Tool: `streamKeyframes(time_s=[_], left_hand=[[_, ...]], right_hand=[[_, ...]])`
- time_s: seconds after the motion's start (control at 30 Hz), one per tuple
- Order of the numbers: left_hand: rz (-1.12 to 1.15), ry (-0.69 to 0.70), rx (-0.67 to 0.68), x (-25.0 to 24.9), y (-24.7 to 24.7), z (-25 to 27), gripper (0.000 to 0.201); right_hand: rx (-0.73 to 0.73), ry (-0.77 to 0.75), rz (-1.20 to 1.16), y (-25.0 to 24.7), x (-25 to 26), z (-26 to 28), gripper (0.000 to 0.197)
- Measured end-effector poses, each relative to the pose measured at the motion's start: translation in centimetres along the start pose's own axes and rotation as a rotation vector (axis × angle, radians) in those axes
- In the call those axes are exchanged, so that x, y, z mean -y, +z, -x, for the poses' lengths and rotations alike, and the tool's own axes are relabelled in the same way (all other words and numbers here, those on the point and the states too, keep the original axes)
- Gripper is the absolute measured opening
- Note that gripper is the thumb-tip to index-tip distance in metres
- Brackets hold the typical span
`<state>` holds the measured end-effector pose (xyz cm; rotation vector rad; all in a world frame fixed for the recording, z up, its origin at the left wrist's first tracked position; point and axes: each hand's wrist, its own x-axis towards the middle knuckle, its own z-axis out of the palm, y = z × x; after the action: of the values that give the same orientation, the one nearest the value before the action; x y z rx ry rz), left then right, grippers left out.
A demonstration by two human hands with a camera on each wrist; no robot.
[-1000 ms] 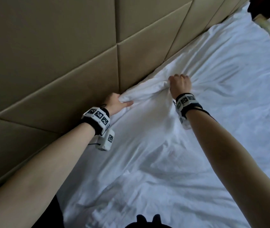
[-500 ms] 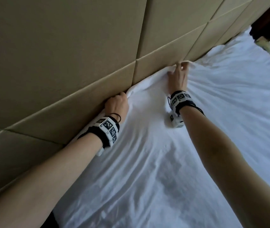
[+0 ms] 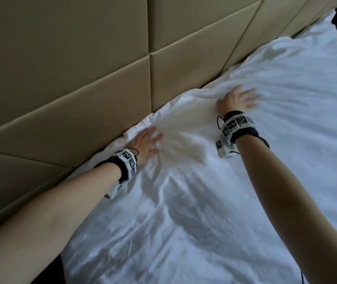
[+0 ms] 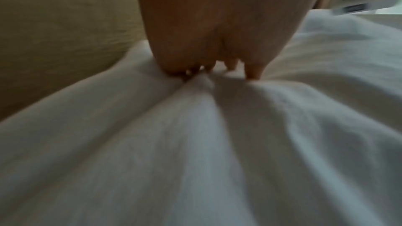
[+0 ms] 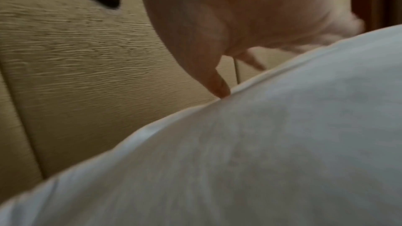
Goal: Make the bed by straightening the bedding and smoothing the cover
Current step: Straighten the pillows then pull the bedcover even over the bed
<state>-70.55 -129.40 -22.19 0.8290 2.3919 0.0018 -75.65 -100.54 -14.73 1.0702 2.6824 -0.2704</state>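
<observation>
Pressing both palms flat on the white cover (image 3: 214,201), we see its top edge run along the foot of the tan headboard (image 3: 81,68), from lower left to upper right. Our left hand (image 3: 146,143) lies with fingers spread, just beside the headboard; our right hand (image 3: 237,100), also splayed wide, rests farther along that edge. Motion blurs both hands' fingers, and creases fan out below the left hand. The cover's lower part is cut off.
</observation>
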Motion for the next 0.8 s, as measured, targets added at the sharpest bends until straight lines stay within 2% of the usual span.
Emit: streamKeyframes(time_s=[0.07,0.17,0.27,0.37,0.47,0.57,0.67,0.73,0.8], left_hand=[[0.104,-0.097,0.080,1.2,1.2,-0.5,0.068],[0.140,-0.154,0.103,2.2,3.2,-0.1,0.068],[0.165,-0.139,0.031,3.5,4.7,1.3,0.064],[0.215,-0.125,-0.066,5.2,5.1,3.8,0.060],[0.241,-0.174,-0.214,6.9,5.7,7.9,0.060],[0.279,-0.255,-0.239,8.3,7.5,12.7,0.060],[0.363,-0.450,-0.220,9.6,10.7,17.5,0.064],[0.505,-0.640,-0.128,10.4,13.5,19.6,0.072],[0.745,-0.804,-0.018,11.0,16.7,21.2,0.075]], right_hand=[[0.084,0.014,-0.017,0.8,-0.9,-0.4,0.076],[0.212,-0.177,0.075,2.7,-0.6,-1.6,0.070],[0.280,-0.269,0.120,3.2,1.3,-1.7,0.063],[0.345,-0.359,0.101,2.4,3.4,0.3,0.060],[0.281,-0.467,-0.026,2.7,5.4,5.4,0.063],[0.177,-0.507,-0.249,4.8,5.7,11.8,0.055],[0.159,-0.500,-0.491,7.6,5.1,18.3,0.039],[0.184,-0.459,-0.574,9.6,4.7,22.1,0.031],[0.215,-0.434,-0.623,11.7,4.3,26.0,0.028]])
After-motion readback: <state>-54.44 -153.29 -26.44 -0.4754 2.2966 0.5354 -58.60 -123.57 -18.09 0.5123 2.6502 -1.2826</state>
